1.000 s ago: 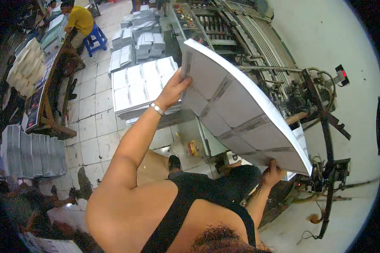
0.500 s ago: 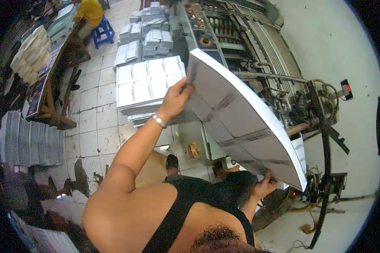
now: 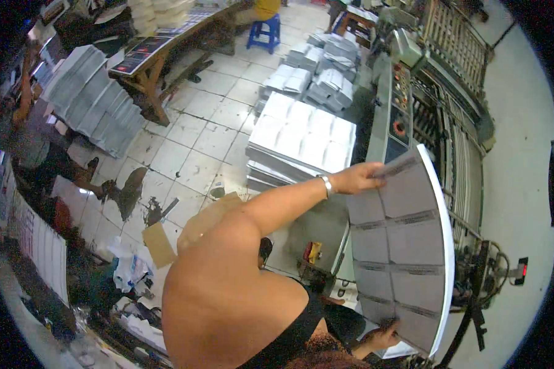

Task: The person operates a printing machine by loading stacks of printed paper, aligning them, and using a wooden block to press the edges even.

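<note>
- Paper sheaf (image 3: 406,246): large, smooth, bowed; grey face divided into two columns of panels, long white edge curving down the right; held steeply tilted in both hands, in front of the machine.
- Right hand (image 3: 380,337): gripping the sheaf's lower edge, forearm largely hidden.
- Left hand (image 3: 358,178): gripping the sheaf's upper left corner; arm outstretched, silver band (image 3: 326,186) at wrist.
- Cardboard piece (image 3: 158,245): flat, brown, rectangular, beyond the left upper arm.
- White stack (image 3: 305,135): squared paper, near corner close to the left forearm.
- Machine (image 3: 466,160): metal, parallel rails, button panel along its left edge.
- Tiled floor (image 3: 197,141): scuffed, pale; open strip between white stack and wooden table (image 3: 146,83).
- Paper bundles (image 3: 332,83): grey-white, heaped behind the white stack.
- Stool (image 3: 264,34): blue, beyond the table's right edge.
</note>
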{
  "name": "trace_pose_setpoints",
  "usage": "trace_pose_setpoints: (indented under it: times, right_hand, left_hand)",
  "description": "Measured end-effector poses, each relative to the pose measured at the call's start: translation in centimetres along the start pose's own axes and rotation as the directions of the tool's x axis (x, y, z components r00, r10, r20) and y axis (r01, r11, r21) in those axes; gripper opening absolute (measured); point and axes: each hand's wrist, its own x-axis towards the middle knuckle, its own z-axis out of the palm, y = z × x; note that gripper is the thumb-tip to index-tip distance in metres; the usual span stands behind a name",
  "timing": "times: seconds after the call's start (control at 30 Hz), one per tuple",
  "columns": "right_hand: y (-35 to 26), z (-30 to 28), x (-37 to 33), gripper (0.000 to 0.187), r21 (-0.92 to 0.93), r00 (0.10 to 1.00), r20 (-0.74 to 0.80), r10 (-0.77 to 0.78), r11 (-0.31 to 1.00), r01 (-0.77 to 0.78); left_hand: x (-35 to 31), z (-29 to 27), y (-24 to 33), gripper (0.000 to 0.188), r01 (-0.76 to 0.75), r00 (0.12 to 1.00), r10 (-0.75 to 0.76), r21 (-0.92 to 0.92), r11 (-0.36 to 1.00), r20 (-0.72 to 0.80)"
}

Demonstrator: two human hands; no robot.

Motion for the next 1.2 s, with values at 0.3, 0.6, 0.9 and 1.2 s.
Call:
trace_pose_setpoints:
  times: [0.3,0.6,0.9,1.2]
  right_hand:
    - [-1.7,-0.3,1.5,0.047,0.164,0.86,0.043,0.508,0.846,-0.508]
    - [-2.1,2.5,1.7,0.037,0.12,0.909,0.11,0.403,0.902,-0.415]
    - [-1.4,4.8,3.5,0.036,0.146,0.903,0.21,0.375,0.901,-0.408]
    - [-0.2,2.2,4.0,0.039,0.245,0.808,0.356,0.47,0.787,-0.566]
  left_hand:
    - [0.4,-0.1,0.5,0.034,-0.026,0.997,0.037,0.162,0.986,-0.067]
    - [1.1,-1.8,-1.3,0.037,-0.053,0.995,0.079,0.375,0.926,-0.055]
    - [2.5,-1.5,-2.2,0.032,-0.114,0.949,0.286,0.701,0.704,-0.133]
    - [2.6,-4.0,-3.9,0.046,0.031,0.949,0.208,0.726,0.687,-0.238]
